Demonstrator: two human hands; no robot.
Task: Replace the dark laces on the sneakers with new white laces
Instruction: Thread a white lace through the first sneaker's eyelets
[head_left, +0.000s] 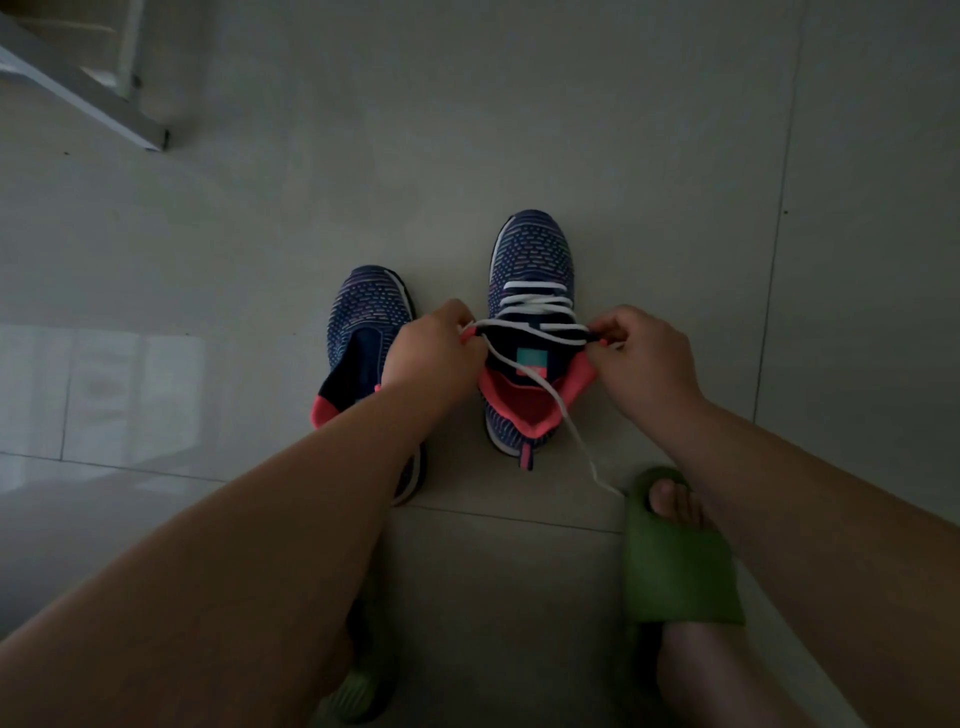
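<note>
Two navy patterned sneakers with coral collars stand on the tiled floor, toes pointing away from me. The right sneaker (532, 249) carries a white lace (530, 304) crossed through its eyelets. My left hand (434, 345) pinches that shoe's left top edge together with the lace. My right hand (641, 353) pinches the lace at the right top eyelet. One loose lace end (571, 428) trails over the collar toward my foot. The left sneaker (369, 317) shows no lace and is partly hidden by my left forearm.
My feet in green slides (675, 566) rest near the bottom, the left one (358, 691) mostly hidden. A white metal frame (78, 83) stands at the top left. Pale floor tiles spread all around the shoes.
</note>
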